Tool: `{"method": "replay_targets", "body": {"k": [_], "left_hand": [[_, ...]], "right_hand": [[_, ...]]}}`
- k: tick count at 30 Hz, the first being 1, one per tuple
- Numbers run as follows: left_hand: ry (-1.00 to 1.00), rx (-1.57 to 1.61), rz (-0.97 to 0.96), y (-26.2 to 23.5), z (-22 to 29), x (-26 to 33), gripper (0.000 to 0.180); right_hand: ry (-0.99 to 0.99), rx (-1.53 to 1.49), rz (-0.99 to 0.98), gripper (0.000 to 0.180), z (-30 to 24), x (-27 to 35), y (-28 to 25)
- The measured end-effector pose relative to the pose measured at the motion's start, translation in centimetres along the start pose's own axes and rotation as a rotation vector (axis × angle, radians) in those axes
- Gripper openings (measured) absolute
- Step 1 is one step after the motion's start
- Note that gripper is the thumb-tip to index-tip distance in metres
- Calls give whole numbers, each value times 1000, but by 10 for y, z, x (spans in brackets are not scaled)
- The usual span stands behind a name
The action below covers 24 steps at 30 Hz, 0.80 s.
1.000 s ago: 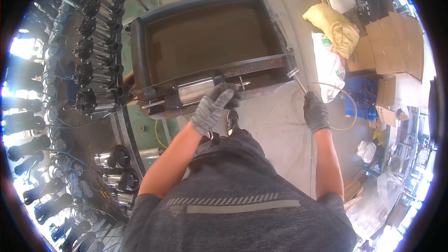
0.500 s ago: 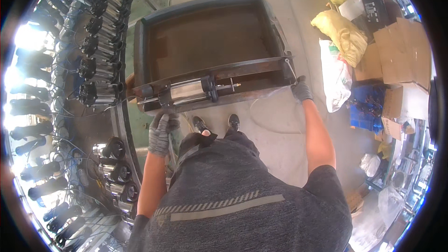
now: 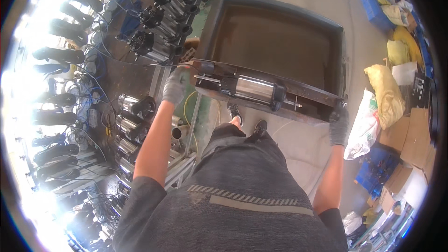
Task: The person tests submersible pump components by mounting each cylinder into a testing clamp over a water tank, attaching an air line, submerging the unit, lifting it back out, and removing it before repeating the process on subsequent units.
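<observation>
A dark metal tank [image 3: 275, 32] full of brownish water lies ahead of me, with a narrow trough [image 3: 317, 112] along its near side. In the trough rests a cylindrical pump [image 3: 254, 88], its body shiny steel with black ends and a thin rod at the right. My left hand [image 3: 175, 88], in a grey glove, is closed at the tank's near left corner, beside a black cable; what its fingers hold cannot be made out. At the trough's right end my gloved right hand [image 3: 338, 128] is closed around a small lever [image 3: 344, 104], mostly hidden by the glove.
Rows of steel-and-black pumps [image 3: 161, 49] with trailing cables stand at the left. More pumps [image 3: 133, 126] lie beside my left forearm. At the right are a yellow sack [image 3: 385, 95], a white sack [image 3: 364, 128], cardboard boxes [image 3: 415, 135] and a blue crate [image 3: 378, 165].
My left hand has moved from in front of the pump to the tank's left corner. The right hand stays at the lever. The view has turned, shifting the tank rightward.
</observation>
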State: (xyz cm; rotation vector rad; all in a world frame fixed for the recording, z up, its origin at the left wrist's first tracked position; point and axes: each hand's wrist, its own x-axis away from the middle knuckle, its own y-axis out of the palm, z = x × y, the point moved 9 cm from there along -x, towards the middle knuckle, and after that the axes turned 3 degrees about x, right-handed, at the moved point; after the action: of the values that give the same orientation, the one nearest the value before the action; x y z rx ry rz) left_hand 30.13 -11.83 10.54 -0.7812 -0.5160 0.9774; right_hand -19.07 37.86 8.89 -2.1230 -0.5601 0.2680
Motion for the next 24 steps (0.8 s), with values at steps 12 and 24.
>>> {"method": "replay_targets", "body": {"k": [12, 24], "left_hand": [[268, -662, -780, 32, -11, -47, 32], [458, -460, -538, -22, 70, -44, 36]], "right_hand": [[-562, 367, -607, 21, -299, 20, 119], [-98, 171, -585, 14, -270, -86, 4]]}}
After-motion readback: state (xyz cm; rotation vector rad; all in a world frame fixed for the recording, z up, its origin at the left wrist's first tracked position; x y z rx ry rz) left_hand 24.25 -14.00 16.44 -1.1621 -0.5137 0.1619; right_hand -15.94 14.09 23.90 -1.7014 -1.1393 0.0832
